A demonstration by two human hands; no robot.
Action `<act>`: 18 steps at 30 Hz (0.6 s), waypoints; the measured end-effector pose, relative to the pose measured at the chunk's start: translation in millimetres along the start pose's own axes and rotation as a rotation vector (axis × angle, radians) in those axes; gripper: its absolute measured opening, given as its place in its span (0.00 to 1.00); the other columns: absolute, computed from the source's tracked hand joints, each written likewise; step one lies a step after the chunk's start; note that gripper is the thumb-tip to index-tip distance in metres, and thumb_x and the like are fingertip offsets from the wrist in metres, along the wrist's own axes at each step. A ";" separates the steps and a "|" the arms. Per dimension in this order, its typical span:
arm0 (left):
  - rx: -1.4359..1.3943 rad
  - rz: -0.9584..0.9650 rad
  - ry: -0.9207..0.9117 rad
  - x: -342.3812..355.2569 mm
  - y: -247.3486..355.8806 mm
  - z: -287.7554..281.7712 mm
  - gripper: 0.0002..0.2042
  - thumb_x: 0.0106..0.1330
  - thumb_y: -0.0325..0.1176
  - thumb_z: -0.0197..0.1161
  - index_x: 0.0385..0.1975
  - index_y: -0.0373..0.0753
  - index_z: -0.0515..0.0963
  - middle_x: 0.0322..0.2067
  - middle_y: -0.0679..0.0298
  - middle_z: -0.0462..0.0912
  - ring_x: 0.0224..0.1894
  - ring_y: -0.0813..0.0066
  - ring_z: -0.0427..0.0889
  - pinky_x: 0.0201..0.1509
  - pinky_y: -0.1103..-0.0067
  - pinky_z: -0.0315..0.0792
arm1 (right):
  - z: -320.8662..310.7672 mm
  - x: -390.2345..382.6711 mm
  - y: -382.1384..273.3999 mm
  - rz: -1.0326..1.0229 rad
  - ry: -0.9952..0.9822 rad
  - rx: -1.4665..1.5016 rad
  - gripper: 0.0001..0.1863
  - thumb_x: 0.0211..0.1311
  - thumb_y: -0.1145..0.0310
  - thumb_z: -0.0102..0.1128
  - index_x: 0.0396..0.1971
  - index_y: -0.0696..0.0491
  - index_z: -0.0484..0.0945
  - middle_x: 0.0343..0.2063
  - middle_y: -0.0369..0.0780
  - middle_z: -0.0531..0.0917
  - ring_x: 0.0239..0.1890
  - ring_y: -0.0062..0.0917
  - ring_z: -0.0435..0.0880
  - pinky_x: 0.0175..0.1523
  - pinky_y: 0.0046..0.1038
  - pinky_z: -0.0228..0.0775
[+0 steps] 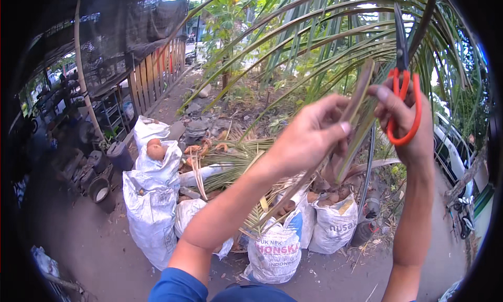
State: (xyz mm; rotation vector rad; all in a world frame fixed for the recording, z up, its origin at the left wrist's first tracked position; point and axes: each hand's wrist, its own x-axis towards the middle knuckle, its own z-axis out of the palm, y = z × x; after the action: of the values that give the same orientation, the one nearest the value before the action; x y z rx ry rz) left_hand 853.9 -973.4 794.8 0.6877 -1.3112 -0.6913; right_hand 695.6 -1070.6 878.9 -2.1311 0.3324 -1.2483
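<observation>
Orange-handled scissors (402,63) are the landmark, upright, blades pointing up. Right hand (406,110) at their loops, fingers curled on the handles; whether any finger passes through a loop, cannot tell. Leaf strip (359,140) just left of the scissors, tilted. Left hand (320,126) farther left, thumb and fingers pinching the strip; right fingertips close to it, contact unclear.

Risks, my judgement: the strip could twist or slip if the left pinch loosens. The scissors could swing or drop, since the right hand seems to share its grip. Blade tips, up among the frond (422,27) leaflets, could snag if the wrist turns.

Count: scissors, one. Hands, two. Strip, one at least; layers possibly overlap. White sacks (275,252), at least six, below and left of the scissors. Buckets (101,193), two, far left. Husks (155,150), too heaped to count.
</observation>
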 end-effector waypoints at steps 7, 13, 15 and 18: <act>0.023 -0.112 0.329 -120.3 -136.4 15.2 0.12 0.74 0.33 0.56 0.52 0.35 0.71 0.36 0.65 0.79 0.39 0.81 0.79 0.41 0.80 0.77 | 91.6 -129.7 93.0 0.293 -0.008 0.123 0.13 0.58 0.71 0.69 0.35 0.60 0.74 0.26 0.34 0.78 0.27 0.14 0.76 0.32 0.17 0.69; 0.231 0.011 0.453 -178.6 -151.0 37.9 0.12 0.73 0.30 0.56 0.50 0.37 0.65 0.38 0.64 0.74 0.27 0.87 0.72 0.26 0.86 0.66 | 100.8 -193.9 91.0 0.485 -0.031 0.365 0.12 0.58 0.73 0.67 0.39 0.61 0.77 0.29 0.35 0.81 0.26 0.14 0.77 0.32 0.19 0.70; 0.033 -0.058 0.400 -194.2 -148.2 46.9 0.11 0.72 0.30 0.57 0.49 0.37 0.65 0.34 0.66 0.72 0.24 0.88 0.68 0.24 0.86 0.62 | 87.0 -206.4 90.1 0.493 -0.048 0.440 0.12 0.57 0.73 0.67 0.39 0.61 0.77 0.29 0.35 0.81 0.26 0.14 0.76 0.31 0.18 0.69; -0.319 -0.182 0.284 -213.7 -132.7 65.6 0.11 0.72 0.33 0.58 0.46 0.38 0.64 0.29 0.70 0.68 0.20 0.87 0.63 0.21 0.87 0.58 | 63.3 -231.0 86.8 0.510 -0.084 0.570 0.13 0.56 0.73 0.68 0.39 0.60 0.78 0.29 0.35 0.82 0.24 0.13 0.75 0.28 0.16 0.65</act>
State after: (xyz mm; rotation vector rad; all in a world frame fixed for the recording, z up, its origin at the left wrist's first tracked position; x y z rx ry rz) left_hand 753.9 -892.8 568.9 0.6226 -0.8605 -0.8921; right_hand 638.4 -994.5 642.7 -1.4817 0.3956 -0.8255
